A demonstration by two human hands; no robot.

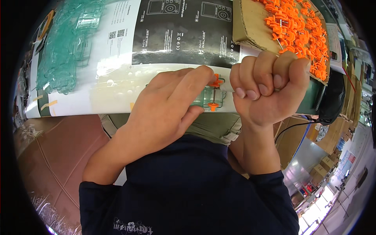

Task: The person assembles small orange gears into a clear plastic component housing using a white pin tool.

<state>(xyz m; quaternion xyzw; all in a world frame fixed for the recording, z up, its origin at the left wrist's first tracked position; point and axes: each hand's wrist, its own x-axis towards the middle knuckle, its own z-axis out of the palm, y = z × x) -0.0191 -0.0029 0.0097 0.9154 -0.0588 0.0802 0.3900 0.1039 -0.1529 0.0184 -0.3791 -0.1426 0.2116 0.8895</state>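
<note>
A clear green plastic piece (pixel 199 99) lies at the table's near edge, partly covered by my left hand (pixel 164 102). My left fingers and thumb grip it from the left side, the index fingertip near an orange wheel. Across the piece runs a thin metal axle (pixel 214 95), with one orange wheel (pixel 216 81) at its far end and another orange wheel (pixel 213 106) at its near end. Just to the right, my right hand (pixel 270 86) is curled into a fist, palm side up, apart from the piece. Nothing shows between its fingers.
A heap of clear green plastic pieces (pixel 62 49) covers the table's left side. At the far right, a cardboard box (pixel 250 33) holds many orange wheels (pixel 293 29), some on metal axles. Printed black-and-white sheeting (pixel 113 62) covers the table. A black bag (pixel 333 96) hangs at the right edge.
</note>
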